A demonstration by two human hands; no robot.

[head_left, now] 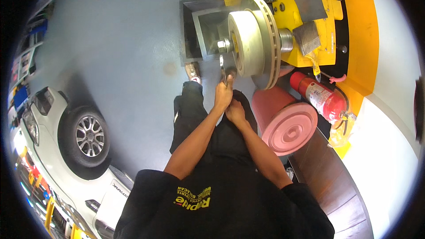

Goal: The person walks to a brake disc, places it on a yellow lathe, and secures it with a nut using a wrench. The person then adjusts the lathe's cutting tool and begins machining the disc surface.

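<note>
Wrench (pixel 222 67) and brake rotor (pixel 253 44), at yellow brake lathe (pixel 327 40).
Wrench, steel: gripped in the left hand's (pixel 224 92) closed fingers, left of the rotor, on the near side of the spindle nut (pixel 222 45) (right hand (pixel 237 111) just nearer; its grip cannot be told).
</note>
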